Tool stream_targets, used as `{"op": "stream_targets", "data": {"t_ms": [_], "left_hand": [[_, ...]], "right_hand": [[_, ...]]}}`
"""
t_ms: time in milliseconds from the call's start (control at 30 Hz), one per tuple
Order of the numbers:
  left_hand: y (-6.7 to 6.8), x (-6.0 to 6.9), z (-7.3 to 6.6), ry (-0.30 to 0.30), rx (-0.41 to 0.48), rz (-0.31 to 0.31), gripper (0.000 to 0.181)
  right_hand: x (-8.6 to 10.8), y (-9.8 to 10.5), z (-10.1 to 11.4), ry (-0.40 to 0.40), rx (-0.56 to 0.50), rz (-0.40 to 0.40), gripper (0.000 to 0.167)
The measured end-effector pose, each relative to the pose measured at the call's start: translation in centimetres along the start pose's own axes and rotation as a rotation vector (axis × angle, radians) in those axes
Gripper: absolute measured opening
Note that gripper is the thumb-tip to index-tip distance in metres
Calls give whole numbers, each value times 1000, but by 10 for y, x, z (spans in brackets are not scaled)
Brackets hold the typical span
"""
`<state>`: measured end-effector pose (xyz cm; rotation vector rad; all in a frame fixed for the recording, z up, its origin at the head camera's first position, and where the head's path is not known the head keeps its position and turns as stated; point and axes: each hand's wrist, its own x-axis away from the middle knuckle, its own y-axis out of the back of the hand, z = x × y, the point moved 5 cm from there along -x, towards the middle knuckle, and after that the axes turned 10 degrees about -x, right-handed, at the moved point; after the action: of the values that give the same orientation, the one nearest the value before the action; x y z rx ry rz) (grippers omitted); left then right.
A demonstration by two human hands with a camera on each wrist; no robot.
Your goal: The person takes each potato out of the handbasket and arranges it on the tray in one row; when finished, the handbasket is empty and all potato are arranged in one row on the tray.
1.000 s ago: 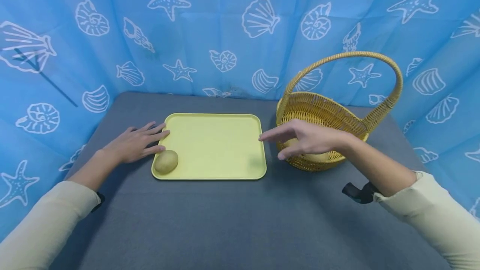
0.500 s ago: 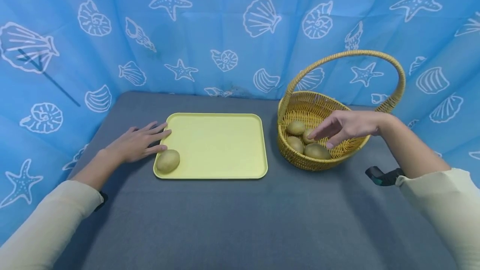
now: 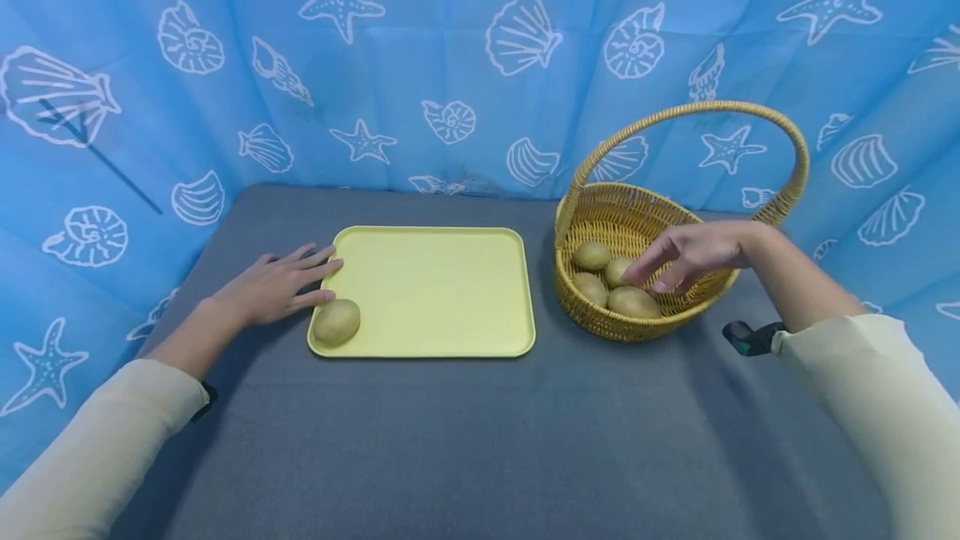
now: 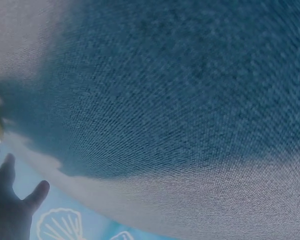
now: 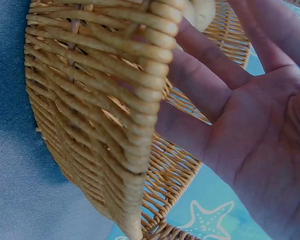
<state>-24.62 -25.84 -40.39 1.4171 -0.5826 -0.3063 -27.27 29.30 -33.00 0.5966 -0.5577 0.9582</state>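
Note:
The left hand [image 3: 273, 286] lies with spread fingers over the left rim of the yellow tray [image 3: 435, 294], its fingertips on the edge. Close beside its thumb, a potato-like brown item [image 3: 337, 322] sits in the tray's near left corner. Over the wicker basket [image 3: 615, 329] the right hand [image 3: 693, 252] reaches in from the right, fingers pointing down and loosely bent, holding nothing. Several similar brown items [image 3: 633, 302] lie in the basket under its fingertips; contact cannot be told. In the right wrist view the palm [image 5: 260, 115] faces the camera, fingers partly hidden behind the basket wall [image 5: 95, 100].
The basket's tall arched handle [image 3: 697, 108] rises above the right hand. A blue curtain [image 3: 420, 48] with white shells and starfish hangs behind the grey tabletop [image 3: 450, 440]. Black bands are on both wrists, near the sleeve cuffs.
The right hand has moved right from between tray and basket, then lowered slightly among the basket's brown items. The left hand has stayed on the tray's edge.

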Motion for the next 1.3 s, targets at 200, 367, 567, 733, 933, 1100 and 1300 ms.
{"op": "stream_targets", "data": {"t_ms": [200,367,567,733,933,1100,1300], "left_hand": [[2,1,0,4,-1,0,68],[2,2,-2,-3,-4,0,67],[4,1,-2,-11,-9,-2,67],[4,0,-2,-11,-25,-3,66],[3,0,-3,-8,-27,3,67],[4,1,-3,-7,-27,0,66],[4,1,-4,-5,-33,12,67]], "right_hand": [[-5,3,-3,-94,-100,35,53],[-10,-3,-9,-169,-146,88,61],[-18,-8,-7,-214,-138,111,61],[-21,-8,-1,-245,-80,125,64],[-26,-12,5,-235,-40,136,65],[-29,-14,7,-220,-37,152,64],[-27,-16,9,-192,23,155,61]]}}
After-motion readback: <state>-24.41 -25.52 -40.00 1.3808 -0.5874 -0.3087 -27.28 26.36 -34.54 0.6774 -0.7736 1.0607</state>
